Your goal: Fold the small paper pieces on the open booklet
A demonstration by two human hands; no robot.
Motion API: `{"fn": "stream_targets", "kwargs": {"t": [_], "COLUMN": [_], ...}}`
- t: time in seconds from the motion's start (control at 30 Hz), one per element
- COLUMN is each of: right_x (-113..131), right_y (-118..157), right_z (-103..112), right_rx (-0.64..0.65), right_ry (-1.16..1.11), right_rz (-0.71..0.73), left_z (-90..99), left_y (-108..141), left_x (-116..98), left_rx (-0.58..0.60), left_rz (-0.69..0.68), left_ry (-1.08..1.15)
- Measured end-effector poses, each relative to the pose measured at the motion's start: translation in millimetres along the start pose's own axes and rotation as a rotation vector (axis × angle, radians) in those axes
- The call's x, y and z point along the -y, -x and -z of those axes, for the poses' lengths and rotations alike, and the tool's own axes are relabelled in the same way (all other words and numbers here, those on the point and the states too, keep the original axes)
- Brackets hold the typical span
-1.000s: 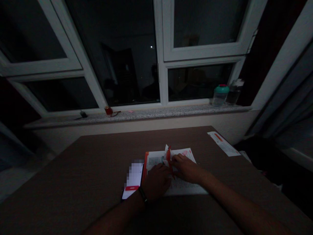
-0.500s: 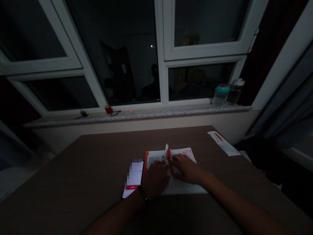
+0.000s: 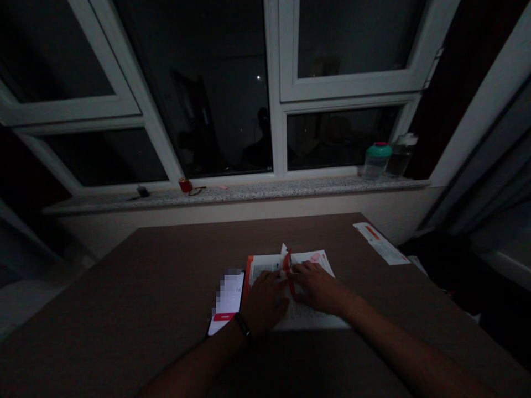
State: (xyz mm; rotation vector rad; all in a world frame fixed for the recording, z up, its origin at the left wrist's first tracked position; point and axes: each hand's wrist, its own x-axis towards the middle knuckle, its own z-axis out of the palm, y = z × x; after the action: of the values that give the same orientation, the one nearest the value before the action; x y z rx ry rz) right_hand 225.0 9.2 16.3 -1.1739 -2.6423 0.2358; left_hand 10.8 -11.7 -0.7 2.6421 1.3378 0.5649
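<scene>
Head view: a folded paper piece [image 3: 287, 262], white with a red edge, stands up from the middle of a printed booklet [image 3: 262, 264] on the brown table [image 3: 174, 276]. The left hand [image 3: 264, 303] lies over the booklet's lower left part, fingers bent and close together, tips at the foot of the fold. The right hand [image 3: 318, 286] comes in from the other side, its fingers curled at the red edge—whether either hand pinches the paper, I cannot tell. Both hands cover much of the print.

Just beside the booklet's orange left border lies a lit phone [image 3: 229, 298], its lower corner partly behind the left forearm, which wears a dark wristband [image 3: 242, 325]. A loose paper strip [image 3: 382, 244] lies near the table's right edge. On the speckled windowsill [image 3: 257, 191] are a shaker bottle [image 3: 376, 161] with a teal lid, a clear bottle [image 3: 400, 157] beside it, a small red jar [image 3: 185, 186] and a small dark object [image 3: 143, 191].

The booklet shows lines of text and a pink figure, the strip an orange block, the phone a red bar—all the lettering too small and dim to read.
</scene>
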Motion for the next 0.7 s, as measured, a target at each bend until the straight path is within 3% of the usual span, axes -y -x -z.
{"fn": "stream_targets", "kwargs": {"t": [0.5, 0.7], "right_x": [-2.7, 0.0], "right_y": [-3.7, -2.7], "right_z": [-0.5, -2.9], "right_rx": [0.013, -0.056], "right_ry": [-0.061, -0.047], "right_rz": [-0.034, -0.006], "left_z": [2.2, -1.0], "left_y": [-1.9, 0.8], "left_x": [-1.2, -1.0], "left_rx": [-0.03, -0.06], "left_rz": [0.034, -0.009], "left_ry": [0.041, 0.011]}}
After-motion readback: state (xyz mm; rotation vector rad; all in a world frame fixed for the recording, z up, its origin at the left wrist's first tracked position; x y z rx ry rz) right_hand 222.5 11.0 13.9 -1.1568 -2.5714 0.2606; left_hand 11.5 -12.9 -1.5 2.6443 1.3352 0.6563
